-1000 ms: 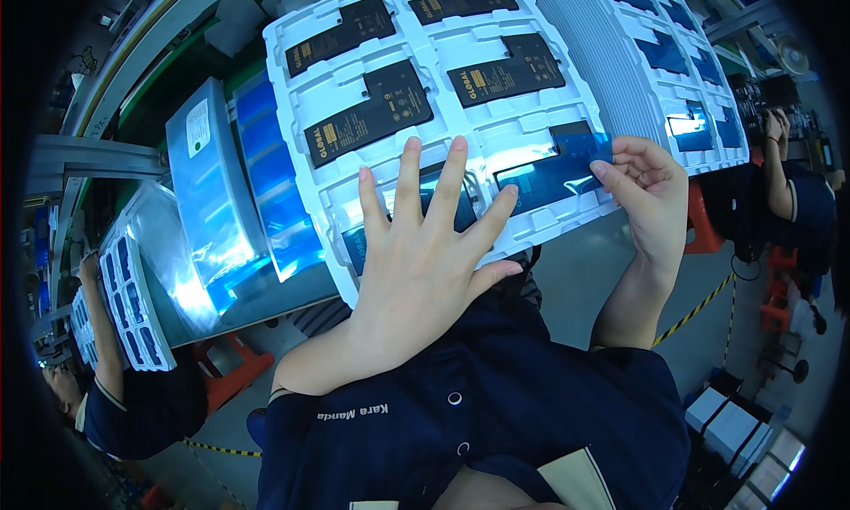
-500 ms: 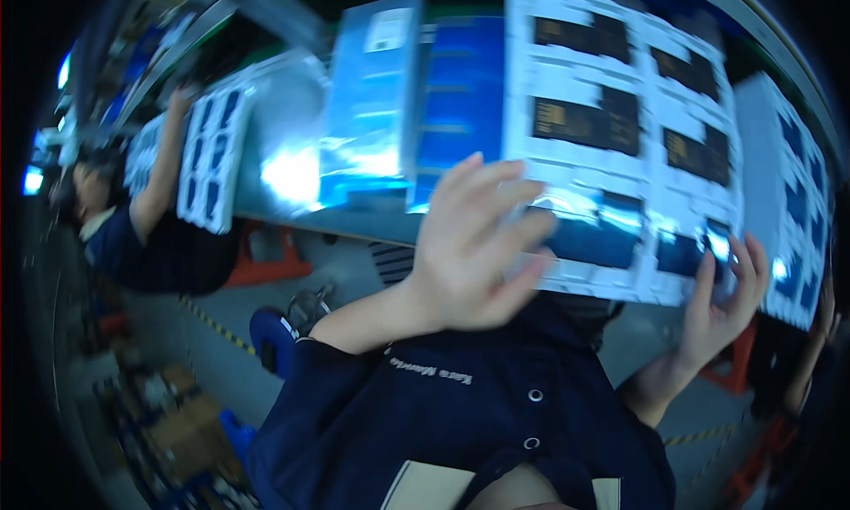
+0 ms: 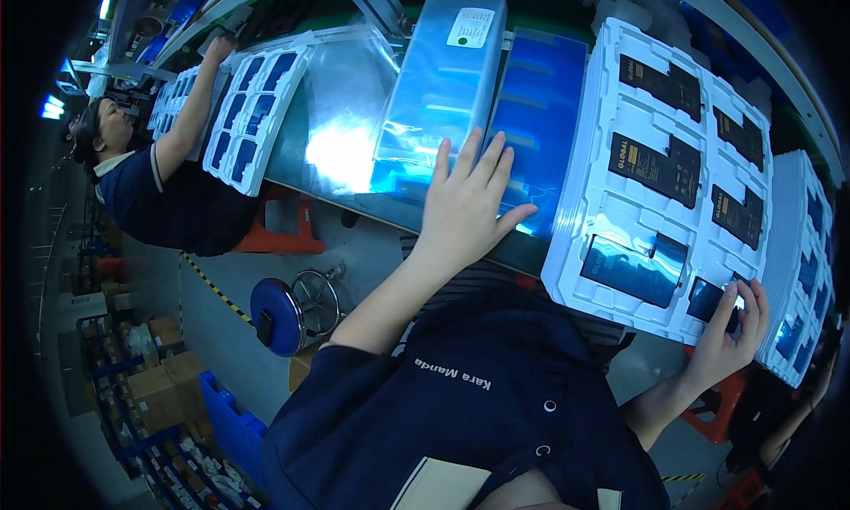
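Note:
My left hand [image 3: 467, 198] is open, its fingers spread over the lower edges of a stack of clear film-covered sheets [image 3: 447, 76] and the dark blue film sheets [image 3: 542, 94] beside it. On the right lies a white moulded tray [image 3: 580, 200] with flat black L-shaped batteries [image 3: 657, 166] in its pockets. At the near right pocket, my right hand [image 3: 737, 322] has curled fingers closed on a battery [image 3: 706, 299]; its fingertips partly hide that piece. The near left battery [image 3: 636, 269] has a glossy, bluish surface, unlike the matt ones farther up.
More white trays are stacked at the far right [image 3: 792, 271], and another tray [image 3: 252, 112] stands at left near a co-worker [image 3: 146, 191]. Clear plastic sheeting [image 3: 345, 94] lies between. Below are a round blue stool [image 3: 276, 315] and an orange stool [image 3: 283, 227].
My left hand has moved left and away from the tray onto the film sheets, where its fingers are spread. My right hand stays at the near right pocket. The whole view has shifted.

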A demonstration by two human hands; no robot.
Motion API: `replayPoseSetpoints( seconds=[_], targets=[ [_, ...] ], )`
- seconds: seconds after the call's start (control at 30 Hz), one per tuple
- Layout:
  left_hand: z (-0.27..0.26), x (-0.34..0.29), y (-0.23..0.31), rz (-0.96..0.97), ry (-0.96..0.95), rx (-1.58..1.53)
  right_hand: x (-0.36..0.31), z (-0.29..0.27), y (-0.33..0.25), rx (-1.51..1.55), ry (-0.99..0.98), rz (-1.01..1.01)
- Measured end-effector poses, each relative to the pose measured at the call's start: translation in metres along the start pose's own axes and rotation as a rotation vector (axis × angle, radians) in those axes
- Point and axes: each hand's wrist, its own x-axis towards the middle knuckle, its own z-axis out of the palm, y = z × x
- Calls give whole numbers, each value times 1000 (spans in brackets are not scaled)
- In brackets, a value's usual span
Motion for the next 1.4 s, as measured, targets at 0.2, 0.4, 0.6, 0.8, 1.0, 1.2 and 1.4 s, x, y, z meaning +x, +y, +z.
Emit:
replayPoseSetpoints(
  seconds=[0.2,0.4,0.6,0.8,1.0,1.2,1.4],
  targets=[
    [22,-1,-4,-34,-11,34,-1,-3,-1,-26,-42,-32],
    [-5,20,-10,-107,95,-171,6,-6,-4,-7,-76,-58],
    [-80,68,-2,129,315,-459,32,-21,-41,317,-229,-137],
    [-129,98,34,473,166,-603,86,-14,-120,768,-490,-382],
    [-134,127,34,344,260,-680,123,8,-109,880,-581,-378],
    [-124,143,22,-82,-128,-1295,137,34,-102,966,-557,-333],
    [-100,156,10,111,-32,-1174,129,53,-77,1133,-729,-206]
  ],
)
